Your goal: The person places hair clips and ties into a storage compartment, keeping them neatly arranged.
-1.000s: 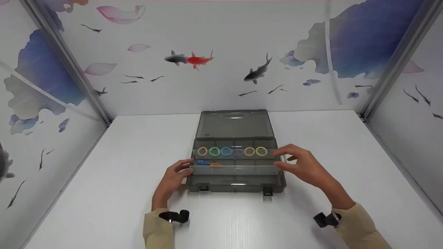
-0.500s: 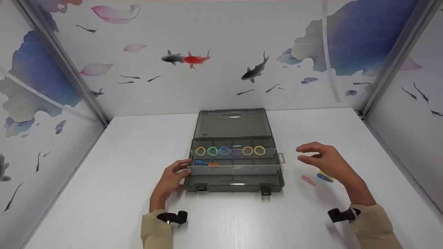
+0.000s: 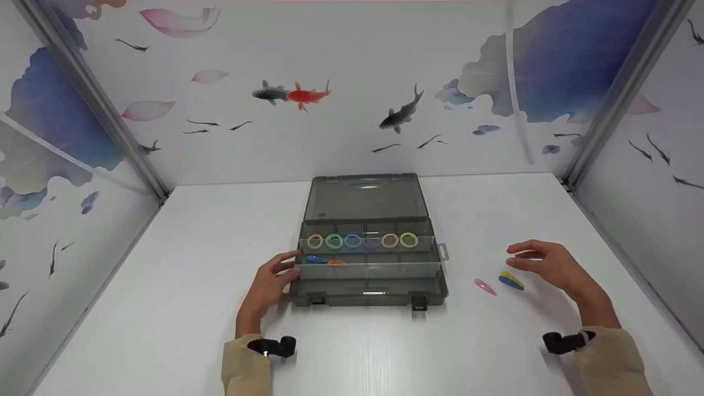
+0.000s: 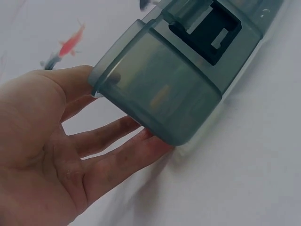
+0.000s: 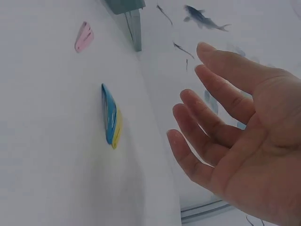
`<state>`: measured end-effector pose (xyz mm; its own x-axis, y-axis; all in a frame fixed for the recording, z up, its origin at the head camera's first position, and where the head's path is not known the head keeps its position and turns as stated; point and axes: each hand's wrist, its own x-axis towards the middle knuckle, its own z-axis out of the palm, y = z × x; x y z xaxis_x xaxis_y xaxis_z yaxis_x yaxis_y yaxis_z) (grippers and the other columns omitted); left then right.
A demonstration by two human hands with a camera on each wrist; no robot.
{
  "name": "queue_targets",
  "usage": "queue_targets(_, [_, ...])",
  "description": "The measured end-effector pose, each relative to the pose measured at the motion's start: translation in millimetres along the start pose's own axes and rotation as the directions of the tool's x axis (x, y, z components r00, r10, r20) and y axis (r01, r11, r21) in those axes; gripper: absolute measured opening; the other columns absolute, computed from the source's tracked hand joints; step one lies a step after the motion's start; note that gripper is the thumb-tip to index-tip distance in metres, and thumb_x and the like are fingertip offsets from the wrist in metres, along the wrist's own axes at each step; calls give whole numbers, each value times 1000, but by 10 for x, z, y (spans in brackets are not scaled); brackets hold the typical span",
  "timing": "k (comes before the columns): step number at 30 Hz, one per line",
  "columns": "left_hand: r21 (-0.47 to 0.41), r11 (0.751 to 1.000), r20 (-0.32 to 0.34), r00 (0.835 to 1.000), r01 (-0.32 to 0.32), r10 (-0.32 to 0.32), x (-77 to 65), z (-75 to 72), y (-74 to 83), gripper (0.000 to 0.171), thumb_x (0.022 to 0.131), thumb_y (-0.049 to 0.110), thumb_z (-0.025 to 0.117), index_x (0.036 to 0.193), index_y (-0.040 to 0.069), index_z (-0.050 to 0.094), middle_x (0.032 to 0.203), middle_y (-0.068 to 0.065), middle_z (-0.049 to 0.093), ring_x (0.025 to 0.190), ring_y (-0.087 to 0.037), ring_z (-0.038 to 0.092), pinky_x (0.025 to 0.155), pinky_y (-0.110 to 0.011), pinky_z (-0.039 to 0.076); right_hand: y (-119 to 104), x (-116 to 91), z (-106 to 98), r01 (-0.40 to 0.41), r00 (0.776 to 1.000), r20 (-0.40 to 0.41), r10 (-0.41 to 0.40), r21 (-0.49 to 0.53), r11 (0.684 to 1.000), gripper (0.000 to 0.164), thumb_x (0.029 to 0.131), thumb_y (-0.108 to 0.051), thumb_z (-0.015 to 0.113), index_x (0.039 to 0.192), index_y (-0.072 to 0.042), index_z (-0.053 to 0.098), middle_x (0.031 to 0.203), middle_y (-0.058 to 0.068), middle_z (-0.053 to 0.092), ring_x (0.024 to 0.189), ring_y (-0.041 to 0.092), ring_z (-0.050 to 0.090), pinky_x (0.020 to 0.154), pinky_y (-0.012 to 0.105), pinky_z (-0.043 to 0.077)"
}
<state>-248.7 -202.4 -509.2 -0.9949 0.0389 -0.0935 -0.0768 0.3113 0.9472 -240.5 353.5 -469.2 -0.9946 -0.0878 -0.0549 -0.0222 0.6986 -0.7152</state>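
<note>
A grey translucent compartment box (image 3: 341, 300) stands on the table with its lid (image 3: 366, 201) raised at the back. My left hand (image 3: 275, 283) rests against the box's left end, fingers fairly straight; in the left wrist view the thumb meets the top rim. Coloured hair ties (image 3: 334, 242) stand in the back row. A blue hair clip (image 3: 317, 259) and an orange hair clip (image 3: 336, 262) lie in the middle row. My right hand (image 3: 555, 267), loosely curled, holds nothing above the table's right side. Near it lie a pink clip (image 3: 485, 286), a blue clip (image 5: 111, 117) and a yellow clip (image 5: 117, 129).
The white table (image 3: 192, 247) is enclosed by printed panels (image 3: 352, 55) at the back and sides. Clear dividers (image 3: 368, 269) stand across the box, and a hang tab (image 3: 443, 252) juts from its right side. A latch (image 3: 419, 303) sticks out in front.
My right hand has left the box's right side and moved right, past the loose clips, which now show. My left hand stays at the box. The view has shifted slightly.
</note>
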Motion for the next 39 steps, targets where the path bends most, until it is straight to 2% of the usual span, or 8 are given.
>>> queue_targets(6, [20, 1000, -2, 1000, -7, 8, -5, -1, -12, 46, 99, 20, 63, 144, 20, 54, 147, -21, 52, 133, -41, 54, 103, -58, 48, 164, 33, 46, -62, 991, 115, 64, -22, 998, 55, 87, -45, 75, 125, -6, 65, 136, 26, 56, 123, 42, 54, 89, 38, 49])
queue_targets(10, [21, 1000, -8, 1000, 3, -3, -9, -2, -5, 45, 99, 21, 63, 144, 22, 55, 147, -20, 52, 133, -40, 55, 104, -58, 47, 231, 48, 64, -72, 987, 142, 77, -39, 997, 48, 83, -40, 80, 116, -8, 67, 131, 23, 58, 122, 40, 52, 86, 35, 47])
queue_targets(16, [21, 1000, -6, 1000, -5, 6, -10, -2, -2, 46, 99, 21, 63, 144, 21, 54, 147, -20, 53, 133, -40, 54, 106, -58, 46, 248, 36, 79, -38, 989, 141, 45, -54, 998, 35, 79, -29, 84, 102, -7, 69, 131, 22, 56, 121, 41, 52, 91, 42, 46])
queue_targets(21, [-20, 1000, 3, 1000, 11, -11, 4, -4, -10, 47, 100, 20, 62, 146, 19, 53, 148, -22, 51, 134, -41, 54, 104, -58, 47, 252, 38, 108, -2, 994, 110, 12, -87, 996, 23, 79, -20, 84, 92, -8, 70, 126, 22, 56, 115, 42, 53, 90, 43, 48])
queue_targets(29, [-32, 999, 6, 999, 42, -42, -11, -3, -18, 48, 100, 22, 62, 147, 19, 52, 150, -22, 49, 136, -42, 51, 102, -59, 49, 237, 36, 132, 23, 996, 86, -15, -90, 996, 14, 80, -15, 83, 88, -8, 73, 118, 20, 57, 105, 32, 51, 81, 34, 47])
queue_targets(39, [-41, 999, 12, 999, 34, -33, 6, -12, -41, 47, 100, 22, 62, 146, 21, 52, 150, -20, 49, 136, -42, 51, 102, -61, 48, 218, 46, 134, 18, 995, 102, -10, -78, 997, 14, 81, -19, 82, 89, -9, 77, 123, 22, 56, 113, 37, 51, 89, 41, 50])
